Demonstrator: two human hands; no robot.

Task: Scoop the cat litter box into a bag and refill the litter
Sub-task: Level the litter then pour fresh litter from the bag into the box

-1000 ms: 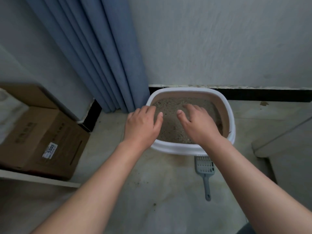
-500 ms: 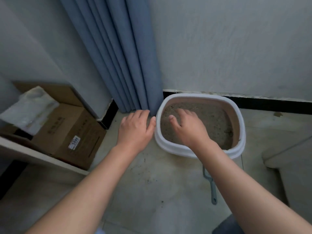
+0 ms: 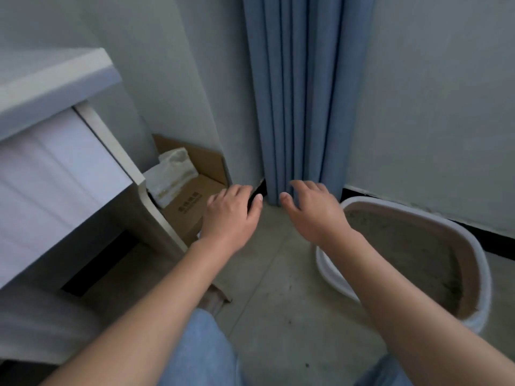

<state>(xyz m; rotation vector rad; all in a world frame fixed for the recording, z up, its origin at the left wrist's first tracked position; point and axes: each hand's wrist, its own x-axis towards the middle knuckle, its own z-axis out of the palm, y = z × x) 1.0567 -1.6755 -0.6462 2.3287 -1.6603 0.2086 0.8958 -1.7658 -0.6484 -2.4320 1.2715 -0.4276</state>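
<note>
Both hands are held empty, fingers loosely spread: the left hand [image 3: 231,215] and the right hand [image 3: 315,215] hover side by side above the floor, touching nothing. One litter box [image 3: 324,267], holding litter, is seen just right of the right hand. One cardboard box [image 3: 189,207], with one white packet [image 3: 172,176] on it, lies just beyond the left hand. Fetching supplies is judged to be the step in hand; a leftward reach and a grip on the packet would be called for next.
</note>
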